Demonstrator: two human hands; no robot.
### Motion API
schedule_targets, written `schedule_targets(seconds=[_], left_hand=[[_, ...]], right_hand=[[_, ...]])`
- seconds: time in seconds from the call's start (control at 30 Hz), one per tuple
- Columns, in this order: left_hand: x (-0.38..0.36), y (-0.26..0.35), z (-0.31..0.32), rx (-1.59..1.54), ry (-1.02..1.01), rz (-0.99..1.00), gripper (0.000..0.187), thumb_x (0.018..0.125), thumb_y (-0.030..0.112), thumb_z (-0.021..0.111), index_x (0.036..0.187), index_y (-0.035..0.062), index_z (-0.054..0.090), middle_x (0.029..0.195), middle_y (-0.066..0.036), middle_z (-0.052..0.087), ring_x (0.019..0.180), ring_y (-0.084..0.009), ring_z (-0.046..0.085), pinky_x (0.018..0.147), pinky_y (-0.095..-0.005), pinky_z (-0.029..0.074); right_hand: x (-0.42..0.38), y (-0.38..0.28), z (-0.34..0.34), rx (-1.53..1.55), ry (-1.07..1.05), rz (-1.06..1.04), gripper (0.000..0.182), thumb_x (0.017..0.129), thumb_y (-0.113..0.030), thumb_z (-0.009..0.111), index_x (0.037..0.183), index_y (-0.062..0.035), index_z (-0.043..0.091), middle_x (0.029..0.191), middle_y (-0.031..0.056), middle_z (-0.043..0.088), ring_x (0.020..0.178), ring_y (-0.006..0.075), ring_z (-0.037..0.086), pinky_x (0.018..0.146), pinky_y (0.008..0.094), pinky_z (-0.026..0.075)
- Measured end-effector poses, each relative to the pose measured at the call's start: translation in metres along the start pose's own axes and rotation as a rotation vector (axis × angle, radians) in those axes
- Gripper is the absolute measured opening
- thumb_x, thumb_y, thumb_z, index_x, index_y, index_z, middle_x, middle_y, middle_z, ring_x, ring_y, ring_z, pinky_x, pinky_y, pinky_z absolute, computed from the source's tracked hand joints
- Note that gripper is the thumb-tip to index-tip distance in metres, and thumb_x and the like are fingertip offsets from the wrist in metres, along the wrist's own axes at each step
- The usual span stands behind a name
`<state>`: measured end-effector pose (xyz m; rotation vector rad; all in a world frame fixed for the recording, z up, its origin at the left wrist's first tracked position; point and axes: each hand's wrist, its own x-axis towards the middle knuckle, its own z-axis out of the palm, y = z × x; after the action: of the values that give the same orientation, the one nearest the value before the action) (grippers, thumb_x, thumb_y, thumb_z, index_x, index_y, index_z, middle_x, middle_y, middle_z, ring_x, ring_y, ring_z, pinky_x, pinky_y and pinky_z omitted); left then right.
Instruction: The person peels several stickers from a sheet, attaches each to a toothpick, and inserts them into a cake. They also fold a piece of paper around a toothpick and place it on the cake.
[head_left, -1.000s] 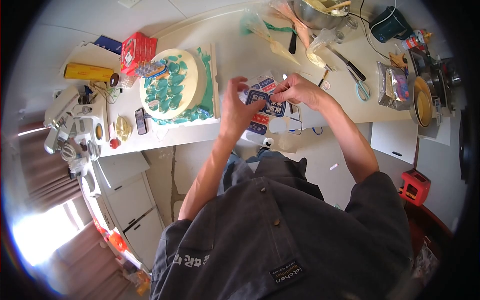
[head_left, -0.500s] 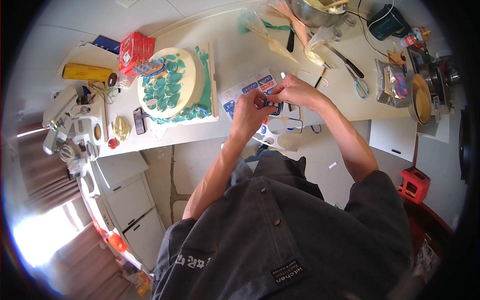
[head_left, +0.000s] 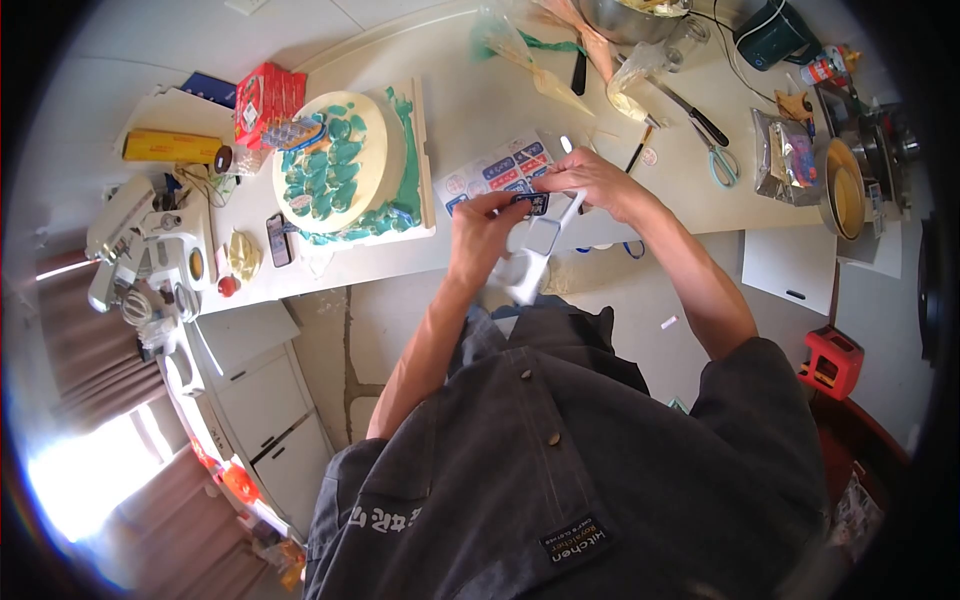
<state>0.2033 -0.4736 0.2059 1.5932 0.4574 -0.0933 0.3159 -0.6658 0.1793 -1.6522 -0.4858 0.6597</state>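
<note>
My left hand [head_left: 482, 238] pinches a small dark blue tag with white lettering [head_left: 534, 204] at the table's front edge. My right hand [head_left: 592, 186] is closed on a white cut-out sheet [head_left: 542, 240], which hangs down past the edge with openings in it. Just beyond both hands lies a printed sheet [head_left: 490, 172] of blue and red labels. To the left, a cream-coloured cake [head_left: 378, 165] with teal dabs rests on a white board [head_left: 424, 150], and a decorated piece [head_left: 297, 133] stands on it.
Piping bags [head_left: 555, 88], a black-handled knife [head_left: 708, 125] and scissors [head_left: 722, 166] lie at the back right. A phone [head_left: 279, 240] and a stand mixer [head_left: 150, 230] are at left. Round cake pans [head_left: 845, 190] stand far right.
The white cut-out sheet has come up and swung left, now tilted below the hands. My left hand has shifted slightly left with the blue tag, away from my right hand.
</note>
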Motion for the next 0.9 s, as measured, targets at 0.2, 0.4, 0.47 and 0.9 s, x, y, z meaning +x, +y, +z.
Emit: schedule_targets(seconds=[0.2,0.4,0.47,0.9], left_hand=[[0.001,0.002,0.002,0.310,0.092,0.177,0.024,0.086,0.013,0.077,0.101,-0.0050,0.075,0.077,-0.012,0.072,0.066,-0.0117,0.063,0.060,-0.0301,0.049],[0.005,0.015,0.004,0.293,-0.086,0.090,0.024,0.084,0.014,0.079,0.101,-0.0028,0.076,0.073,-0.008,0.070,0.066,-0.0108,0.062,0.061,-0.0288,0.049],[0.003,0.024,0.005,0.260,-0.162,0.013,0.025,0.084,0.013,0.079,0.103,-0.0023,0.077,0.076,-0.007,0.071,0.069,-0.0101,0.062,0.063,-0.0278,0.049],[0.026,0.005,-0.004,-0.787,0.025,-0.079,0.015,0.103,0.011,0.061,0.107,-0.0022,0.067,0.096,-0.008,0.071,0.080,-0.0168,0.067,0.072,-0.0300,0.055]], right_hand=[[0.000,-0.057,-0.008,-0.168,-0.096,0.429,0.029,0.090,-0.028,0.079,0.095,0.0009,0.080,0.077,0.0019,0.070,0.071,0.0067,0.057,0.066,0.0257,0.044],[-0.003,-0.029,-0.016,-0.092,-0.103,0.344,0.024,0.089,-0.022,0.079,0.096,0.0008,0.080,0.079,0.0030,0.072,0.072,0.0073,0.058,0.066,0.0267,0.044],[-0.004,-0.023,-0.018,-0.044,-0.126,0.306,0.022,0.090,-0.021,0.078,0.095,0.0008,0.080,0.079,0.0029,0.072,0.071,0.0079,0.058,0.066,0.0274,0.044],[0.009,0.019,-0.066,-0.525,0.139,0.317,0.031,0.090,-0.031,0.075,0.094,-0.0005,0.078,0.077,0.0148,0.072,0.066,0.0213,0.064,0.067,0.0370,0.049]])
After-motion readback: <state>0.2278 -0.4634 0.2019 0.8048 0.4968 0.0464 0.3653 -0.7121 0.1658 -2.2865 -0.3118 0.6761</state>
